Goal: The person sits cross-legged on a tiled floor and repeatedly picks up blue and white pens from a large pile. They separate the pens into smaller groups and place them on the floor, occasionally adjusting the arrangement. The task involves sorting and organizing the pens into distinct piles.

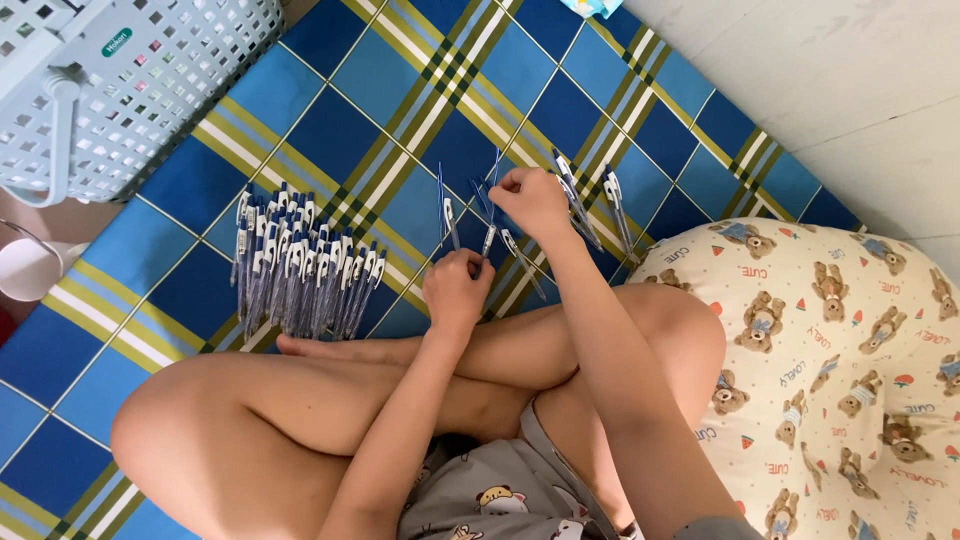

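Crossed bare legs [330, 400] fill the bottom of the view, person sitting on a blue, green and white plaid mat [350, 80].

Grip: right hand [532, 200] has its fingertips pinched shut on the top of a blue pen [490, 215], pen hanging tip-down toward the mat. Left hand [457, 290] sits just below and to the left, fist curled closed; looks like it holds the low end of another pen [446, 210] standing up from it, but the fingers hide the contact, so can't confirm.

Outward: a few loose pens [590, 200] lie scattered on the mat right around both hands, some touching or crossing each other. Well left of the hands, a tight row of pens [300, 265] lies side by side, caps up, near the foot [300, 346]. White plastic basket [120, 80] at top left, white cup [25, 268] at the left edge, bear-print cushion [840, 370] at right against the knee.

Risks, my read: the pinch is light and high on the pen, so it could swing or slip out. The hands work directly over the loose ones, so a dropped pen or a knuckle brush would scatter them. The row sits close to the foot; a leg shift would knock it out of line.
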